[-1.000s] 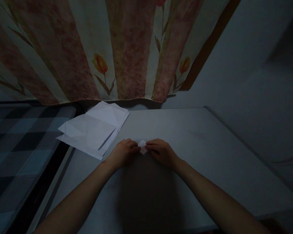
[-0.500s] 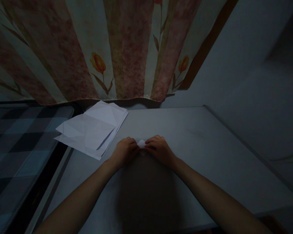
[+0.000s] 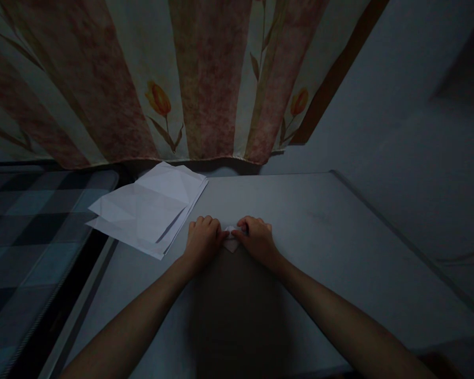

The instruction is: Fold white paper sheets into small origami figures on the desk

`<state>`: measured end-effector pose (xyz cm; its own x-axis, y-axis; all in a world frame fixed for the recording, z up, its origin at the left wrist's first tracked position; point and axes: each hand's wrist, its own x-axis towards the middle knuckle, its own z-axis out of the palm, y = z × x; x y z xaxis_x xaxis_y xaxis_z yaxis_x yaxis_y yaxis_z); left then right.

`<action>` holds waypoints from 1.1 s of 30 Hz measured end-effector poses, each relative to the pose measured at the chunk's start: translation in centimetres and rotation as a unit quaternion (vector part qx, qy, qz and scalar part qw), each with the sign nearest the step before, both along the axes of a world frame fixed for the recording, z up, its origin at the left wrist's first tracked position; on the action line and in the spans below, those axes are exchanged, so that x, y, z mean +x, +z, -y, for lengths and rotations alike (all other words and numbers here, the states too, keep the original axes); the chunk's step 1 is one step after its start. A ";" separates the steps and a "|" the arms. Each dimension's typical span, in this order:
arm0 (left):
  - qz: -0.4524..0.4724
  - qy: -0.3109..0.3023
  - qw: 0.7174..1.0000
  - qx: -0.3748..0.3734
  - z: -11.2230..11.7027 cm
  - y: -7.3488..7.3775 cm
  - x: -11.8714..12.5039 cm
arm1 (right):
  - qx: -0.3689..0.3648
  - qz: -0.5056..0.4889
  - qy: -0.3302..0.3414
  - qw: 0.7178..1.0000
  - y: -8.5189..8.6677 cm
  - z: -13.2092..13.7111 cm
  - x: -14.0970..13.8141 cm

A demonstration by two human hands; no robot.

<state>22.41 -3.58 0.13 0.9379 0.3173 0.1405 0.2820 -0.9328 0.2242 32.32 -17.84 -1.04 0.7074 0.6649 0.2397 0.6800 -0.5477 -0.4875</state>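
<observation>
A small folded piece of white paper (image 3: 231,245) lies on the white tabletop (image 3: 292,210), its pointed lower corner turned toward me. My left hand (image 3: 205,237) grips its left side, with the thumb pressed on the paper and the fingers curled. From the right, my right hand (image 3: 256,237) pinches the other side, thumb on top and fingers bent. Both thumbs nearly meet over the paper. The hands cover its side edges, so its full outline is hidden.
Creased white paper sheets (image 3: 150,205) lie stacked at the table's back left. A checked mattress (image 3: 31,237) adjoins the left edge. Behind hangs a striped curtain with tulips (image 3: 217,79), and a pale wall (image 3: 398,158) stands to the right.
My hands have shifted their hold: the fingers have lifted and the thumbs now press on the paper. More of its lower pointed corner shows.
</observation>
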 end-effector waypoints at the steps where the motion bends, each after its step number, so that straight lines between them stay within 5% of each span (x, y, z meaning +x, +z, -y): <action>1: 0.003 0.004 1.000 0.006 0.0 -0.1 0.0 | -0.003 0.002 0.003 1.000 0.1 0.0 -0.1; 14: 0.054 -0.070 0.995 -0.052 -0.7 -1.1 -0.2 | -0.006 -0.014 0.062 0.998 -0.1 0.1 -0.1; 21: 0.072 -0.048 0.991 -0.102 -0.8 -1.1 -0.1 | -0.014 -0.067 0.061 0.996 0.5 0.2 -0.1; 33: 0.186 -0.062 0.942 -0.274 -0.2 -1.2 -0.8 | 0.146 -0.136 0.123 0.972 1.5 0.4 -0.8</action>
<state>21.61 -3.37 -1.02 0.8908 0.3295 0.3130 -0.0133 -0.6695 0.7426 31.55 -18.29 0.50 0.5995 0.7533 0.2705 0.5973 -0.1962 -0.7776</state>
